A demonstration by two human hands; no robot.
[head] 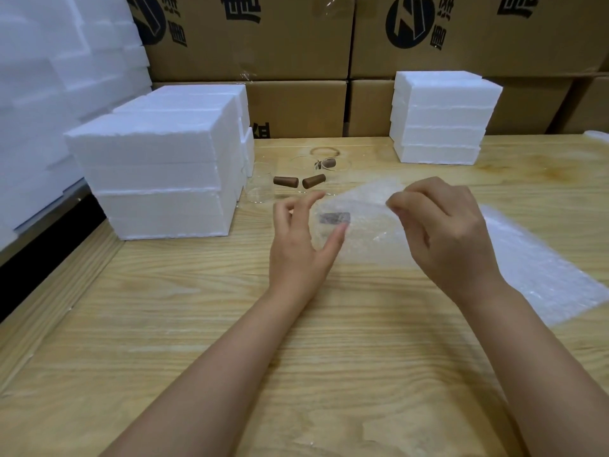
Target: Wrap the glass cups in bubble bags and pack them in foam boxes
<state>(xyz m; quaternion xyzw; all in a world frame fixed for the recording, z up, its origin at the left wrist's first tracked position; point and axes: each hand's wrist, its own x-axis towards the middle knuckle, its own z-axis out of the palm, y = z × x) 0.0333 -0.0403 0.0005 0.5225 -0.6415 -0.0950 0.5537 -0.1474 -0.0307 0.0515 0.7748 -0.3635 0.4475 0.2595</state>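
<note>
**A:** Head view first. Where's the piece being wrapped?

**B:** The brown-handled cup [334, 218] is inside the bubble bag [369, 206], at mid-table [230, 324]. The right hand [451, 239] pinches the bag's upper edge. The left hand [300, 245] is spread and grips nothing, its thumb just touching the film.

**A:** And the rest?

**B:** Bare glass cups [260, 189] lie at twelve o'clock from the left hand, with stacked foam boxes [158, 173] at ten.

**A:** What's the risk?

**B:** Only one pinch holds the bag. I'd judge the cup could slip out and strike the bare glasses.
</note>
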